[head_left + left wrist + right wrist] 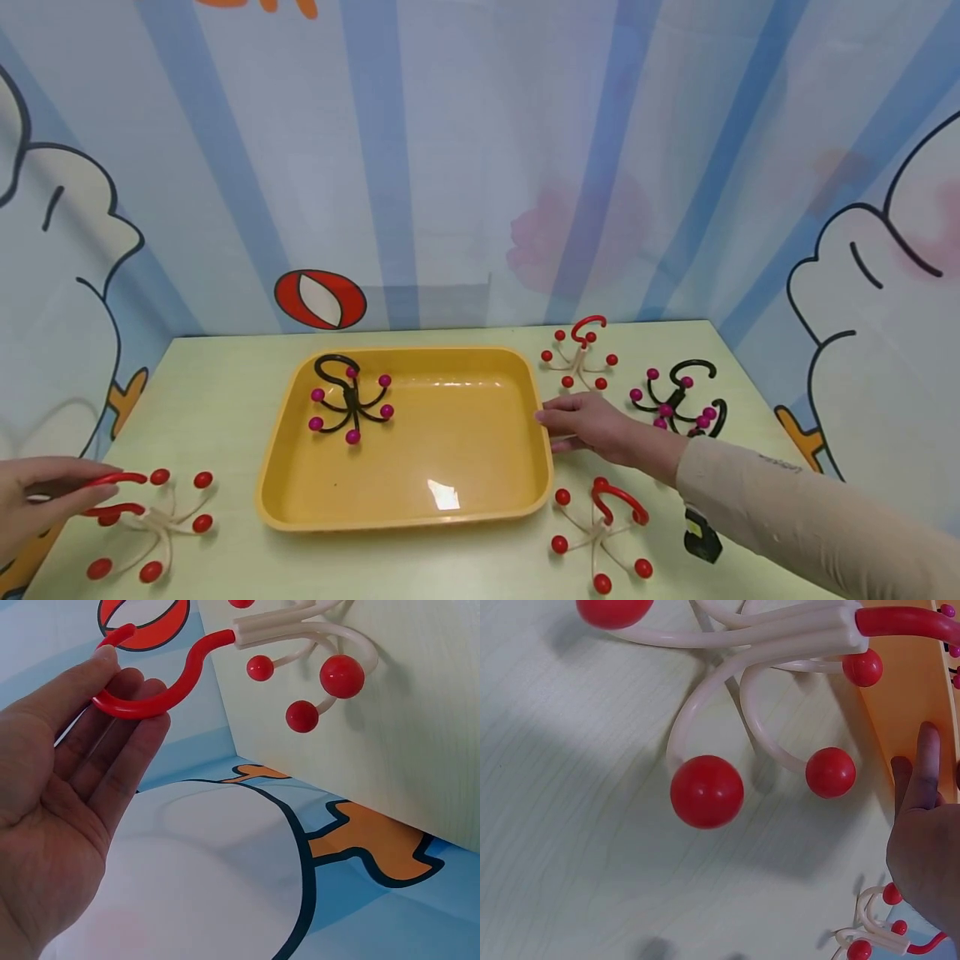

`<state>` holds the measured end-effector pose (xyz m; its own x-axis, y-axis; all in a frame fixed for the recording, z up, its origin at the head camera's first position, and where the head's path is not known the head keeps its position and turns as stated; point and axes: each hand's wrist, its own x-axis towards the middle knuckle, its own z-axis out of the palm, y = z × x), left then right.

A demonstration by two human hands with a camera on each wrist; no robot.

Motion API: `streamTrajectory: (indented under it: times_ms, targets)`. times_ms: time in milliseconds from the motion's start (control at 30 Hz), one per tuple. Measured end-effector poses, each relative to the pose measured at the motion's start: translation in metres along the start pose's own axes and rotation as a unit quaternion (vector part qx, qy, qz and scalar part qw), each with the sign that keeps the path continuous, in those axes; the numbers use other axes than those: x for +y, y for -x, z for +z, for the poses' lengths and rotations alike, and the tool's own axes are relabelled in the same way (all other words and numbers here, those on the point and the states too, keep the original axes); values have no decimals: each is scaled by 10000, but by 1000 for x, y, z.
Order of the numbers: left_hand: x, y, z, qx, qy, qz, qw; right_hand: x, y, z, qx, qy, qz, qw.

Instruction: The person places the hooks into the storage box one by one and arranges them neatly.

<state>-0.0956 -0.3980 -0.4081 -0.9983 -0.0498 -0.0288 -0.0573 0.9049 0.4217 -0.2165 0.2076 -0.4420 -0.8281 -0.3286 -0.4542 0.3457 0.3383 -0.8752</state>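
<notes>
The person's left hand [43, 502] has its fingers pinched on the red hook of a white head massager [156, 520], whose red-balled legs spread just past those fingertips over the counter [217, 392]. The right hand [594, 427], fingers straight and unclenched, touches the side of a yellow tray [457, 442], where a black head massager [351, 400] lies well apart from them. A second white massager [580, 360] stands just beyond those right fingers, a third white massager [597, 535] nearer the person.
</notes>
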Motion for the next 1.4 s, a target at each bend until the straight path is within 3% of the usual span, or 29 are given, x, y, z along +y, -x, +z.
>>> streamTrajectory:
  times_ms: [233,500,967,1233,1400]
  targets:
    - [6,0,-4,295,-103,100,9995,0,-1,1,12,18,20,10000]
    - [25,1,-16,675,-101,249,9974,0,0,1,9,45,-49,10000]
    - [50,-11,-39,725,-14,685,9950,-1,1,2,51,134,-65,9999]
    - [79,-18,-59,1033,-86,962,9899,-1,1,2,65,126,-42,9999]
    - [101,-23,-68,850,-334,1136,9893,-1,2,3,99,107,-32,9999]
